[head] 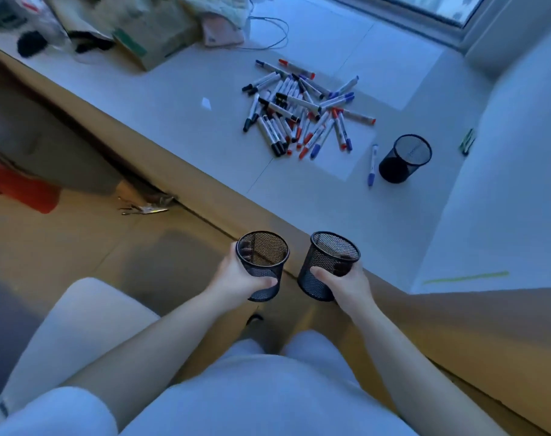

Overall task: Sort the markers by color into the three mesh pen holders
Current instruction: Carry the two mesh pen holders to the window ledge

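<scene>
The left hand [236,278] and right hand [346,283] each grip an empty mesh holder [263,265] [329,265]; the third holder [404,158] stands beside the marker pile [302,108] on the white platform [189,99]. Risk — light, upright holders may tip once markers are dropped in.

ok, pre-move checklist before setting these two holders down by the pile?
1. Left hand grips left holder: ok.
2. Right hand grips right holder: ok.
3. Both held holders empty: ok.
4. Third holder upright on the white surface: ok; contents cannot tell.
5. Marker pile unsorted, red, blue and black mixed: ok.
6. Stray blue marker lies beside the third holder, in the landing zone: not ok.
</scene>
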Demonstrator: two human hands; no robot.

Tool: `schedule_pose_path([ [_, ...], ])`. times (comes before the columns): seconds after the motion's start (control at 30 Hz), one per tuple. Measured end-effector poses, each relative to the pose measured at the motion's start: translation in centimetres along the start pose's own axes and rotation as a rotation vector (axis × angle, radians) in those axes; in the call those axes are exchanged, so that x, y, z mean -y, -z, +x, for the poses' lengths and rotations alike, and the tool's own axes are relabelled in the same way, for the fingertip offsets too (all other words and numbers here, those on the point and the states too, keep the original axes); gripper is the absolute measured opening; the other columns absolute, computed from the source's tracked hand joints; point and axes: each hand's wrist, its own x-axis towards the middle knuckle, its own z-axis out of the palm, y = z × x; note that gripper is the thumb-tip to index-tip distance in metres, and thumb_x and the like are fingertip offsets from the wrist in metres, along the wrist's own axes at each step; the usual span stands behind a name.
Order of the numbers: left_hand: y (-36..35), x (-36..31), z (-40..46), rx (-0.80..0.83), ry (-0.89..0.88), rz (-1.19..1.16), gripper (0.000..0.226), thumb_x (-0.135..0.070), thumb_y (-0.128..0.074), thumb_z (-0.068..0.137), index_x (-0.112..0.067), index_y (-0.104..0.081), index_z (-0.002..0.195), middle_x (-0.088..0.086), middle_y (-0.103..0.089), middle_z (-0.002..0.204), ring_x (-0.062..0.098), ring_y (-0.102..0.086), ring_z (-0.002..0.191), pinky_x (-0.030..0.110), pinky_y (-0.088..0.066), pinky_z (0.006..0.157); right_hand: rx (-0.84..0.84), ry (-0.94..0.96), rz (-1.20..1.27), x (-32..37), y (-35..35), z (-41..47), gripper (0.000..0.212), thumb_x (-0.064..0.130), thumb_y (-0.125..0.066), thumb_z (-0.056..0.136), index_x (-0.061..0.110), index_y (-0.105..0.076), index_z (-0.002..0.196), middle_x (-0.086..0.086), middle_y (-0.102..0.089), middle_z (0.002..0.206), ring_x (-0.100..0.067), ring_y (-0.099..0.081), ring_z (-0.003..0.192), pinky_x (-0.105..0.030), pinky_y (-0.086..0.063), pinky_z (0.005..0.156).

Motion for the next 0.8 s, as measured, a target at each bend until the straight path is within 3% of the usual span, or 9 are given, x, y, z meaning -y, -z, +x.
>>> schedule_pose_path([
  [0.23, 0.0, -5.7, 9.7, 0.049, -0.033, 0.075, 0.082, -0.038, -0.086, 0.055, -0.029, -0.038, 0.121, -0.007, -0.052, 0.118, 0.014, -0.048, 0.107, 0.029, -0.040, 0.087, -0.081, -0.014, 0.052, 4.7, 0.7, 8.8, 0.075, 0.044, -0.080, 0.061, 0.020, -0.043, 0.120, 0.001, -0.057, 0.116, -0.019, -0.055, 0.102, -0.027, -0.043, 0.076],
  [0.5, -2.6, -10.1, 18.3, -0.007, -0.043, 0.102, 0.081, -0.043, -0.085, 0.051, -0.032, -0.036, 0.114, -0.011, -0.048, 0.114, 0.014, -0.048, 0.107, 0.028, -0.041, 0.087, -0.110, -0.047, 0.005, 8.3, 3.0, 17.2, 0.071, 0.037, -0.084, 0.060, 0.026, -0.036, 0.112, 0.005, -0.048, 0.108, -0.017, -0.049, 0.098, -0.029, -0.040, 0.080],
  [0.8, -5.1, -12.1, 24.9, 0.020, -0.088, 0.146, 0.092, -0.037, -0.086, 0.051, -0.035, -0.032, 0.125, -0.011, -0.051, 0.119, 0.009, -0.047, 0.103, 0.022, -0.038, 0.081, -0.268, 0.024, 0.000, 9.1, 3.0, 22.6, 0.080, 0.033, -0.085, 0.054, 0.032, -0.040, 0.120, 0.017, -0.048, 0.107, -0.003, -0.047, 0.097, -0.021, -0.037, 0.084],
])
